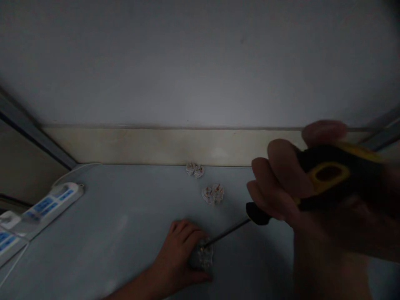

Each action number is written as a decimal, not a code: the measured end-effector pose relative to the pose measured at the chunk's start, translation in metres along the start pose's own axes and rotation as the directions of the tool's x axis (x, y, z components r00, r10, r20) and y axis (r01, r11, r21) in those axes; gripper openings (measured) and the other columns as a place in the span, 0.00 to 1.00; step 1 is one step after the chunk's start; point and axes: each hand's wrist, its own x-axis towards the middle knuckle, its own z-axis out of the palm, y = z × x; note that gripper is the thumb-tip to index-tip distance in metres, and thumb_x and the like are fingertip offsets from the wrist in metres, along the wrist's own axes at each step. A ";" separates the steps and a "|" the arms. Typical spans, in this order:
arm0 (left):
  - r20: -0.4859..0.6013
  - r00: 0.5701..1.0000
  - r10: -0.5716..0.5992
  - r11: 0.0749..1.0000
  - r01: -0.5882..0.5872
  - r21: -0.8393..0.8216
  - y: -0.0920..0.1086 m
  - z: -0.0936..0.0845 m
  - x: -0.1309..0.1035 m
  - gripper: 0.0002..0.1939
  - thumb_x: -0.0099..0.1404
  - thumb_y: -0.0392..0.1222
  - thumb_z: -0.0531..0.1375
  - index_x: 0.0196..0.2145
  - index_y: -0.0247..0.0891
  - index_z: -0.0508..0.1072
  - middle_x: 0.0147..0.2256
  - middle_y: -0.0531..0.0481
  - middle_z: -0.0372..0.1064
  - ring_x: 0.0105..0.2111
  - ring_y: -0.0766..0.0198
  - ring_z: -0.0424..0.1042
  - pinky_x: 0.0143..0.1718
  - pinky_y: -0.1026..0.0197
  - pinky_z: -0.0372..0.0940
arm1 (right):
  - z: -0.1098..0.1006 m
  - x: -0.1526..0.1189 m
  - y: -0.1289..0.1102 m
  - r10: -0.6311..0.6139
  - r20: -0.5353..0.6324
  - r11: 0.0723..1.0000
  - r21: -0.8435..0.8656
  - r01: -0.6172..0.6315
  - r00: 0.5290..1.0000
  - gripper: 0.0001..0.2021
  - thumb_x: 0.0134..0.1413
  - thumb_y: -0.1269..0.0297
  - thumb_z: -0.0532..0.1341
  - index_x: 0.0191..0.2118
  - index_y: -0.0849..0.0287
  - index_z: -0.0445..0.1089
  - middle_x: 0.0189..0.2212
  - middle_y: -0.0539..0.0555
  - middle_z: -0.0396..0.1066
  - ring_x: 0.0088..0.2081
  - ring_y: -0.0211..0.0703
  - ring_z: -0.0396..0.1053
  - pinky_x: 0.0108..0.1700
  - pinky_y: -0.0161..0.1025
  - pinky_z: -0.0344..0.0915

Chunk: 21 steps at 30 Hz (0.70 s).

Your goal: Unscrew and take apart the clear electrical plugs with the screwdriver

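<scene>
My right hand (290,187) is wrapped round the yellow and black handle of a screwdriver (231,229). Its long thin shaft slants down to the left, and the tip meets the top of a small clear plastic piece (206,258) with metal bits inside. That piece lies on the grey table (125,241), held at its edges between the thumb and fingers of my left hand (181,254). Dim light hides the details of the piece.
Beyond my left hand lie two clear plastic pieces with copper-coloured pins (213,194). A similar pair (195,169) sits near the wall. At left is a white power strip (46,212) with blue sockets and a white cord. A wall (187,75) closes off the back.
</scene>
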 end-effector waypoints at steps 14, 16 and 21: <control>-0.037 0.999 0.001 1.000 -0.001 -0.025 -0.002 0.004 -0.001 0.39 0.42 0.49 0.77 0.50 0.39 0.69 0.47 0.43 0.74 0.45 0.46 0.70 0.47 0.45 0.61 | 0.002 0.001 0.002 -0.042 -0.026 0.999 -0.032 0.041 0.999 0.12 0.54 0.58 0.66 0.44 0.51 0.69 0.27 0.48 0.66 0.26 0.38 0.66 0.25 0.37 0.66; -0.038 0.999 0.001 1.000 -0.002 -0.027 -0.002 0.003 -0.001 0.38 0.43 0.49 0.77 0.51 0.40 0.69 0.47 0.43 0.74 0.45 0.46 0.70 0.47 0.45 0.61 | 0.003 0.003 -0.001 -0.007 -0.034 0.999 -0.049 0.005 0.999 0.11 0.54 0.57 0.66 0.42 0.52 0.69 0.29 0.49 0.67 0.28 0.39 0.67 0.27 0.38 0.68; -0.019 1.000 -0.012 1.000 0.011 -0.028 -0.001 0.002 0.000 0.39 0.42 0.50 0.77 0.50 0.38 0.70 0.46 0.43 0.74 0.44 0.45 0.70 0.47 0.44 0.61 | 0.015 0.006 0.001 -0.110 -0.102 0.975 -0.207 0.087 0.989 0.19 0.44 0.62 0.73 0.42 0.51 0.68 0.37 0.49 0.69 0.29 0.36 0.67 0.26 0.35 0.67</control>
